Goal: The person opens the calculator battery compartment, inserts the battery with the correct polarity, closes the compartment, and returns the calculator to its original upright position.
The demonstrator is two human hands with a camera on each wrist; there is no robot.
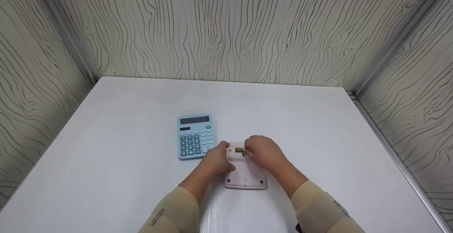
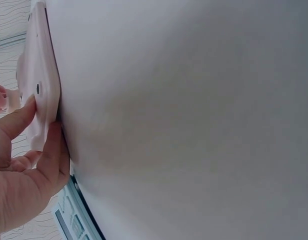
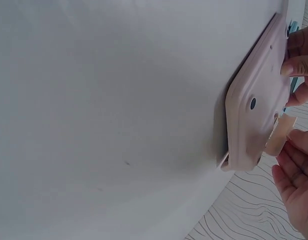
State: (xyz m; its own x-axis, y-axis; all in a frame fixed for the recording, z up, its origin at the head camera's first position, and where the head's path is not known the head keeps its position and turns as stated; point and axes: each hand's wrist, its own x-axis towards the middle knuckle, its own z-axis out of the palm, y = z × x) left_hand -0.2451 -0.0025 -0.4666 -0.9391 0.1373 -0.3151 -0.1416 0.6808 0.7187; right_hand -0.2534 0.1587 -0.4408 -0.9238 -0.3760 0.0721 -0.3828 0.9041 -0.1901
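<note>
A pink calculator lies face down on the white table, its back and dark round feet upward. My left hand grips its left edge, thumb on the back and fingers along the side, as the left wrist view also shows. At the far end a green-and-gold battery shows in the uncovered battery compartment. My right hand is over that end. In the right wrist view its thumb and fingers pinch the small pink battery cover, tilted up at the compartment. Part of the compartment is hidden by the right hand.
A blue calculator lies face up to the left of the pink one, close to the left hand. A small dark thing is partly hidden by the right sleeve. Wood-patterned panels stand behind and on both sides of the table.
</note>
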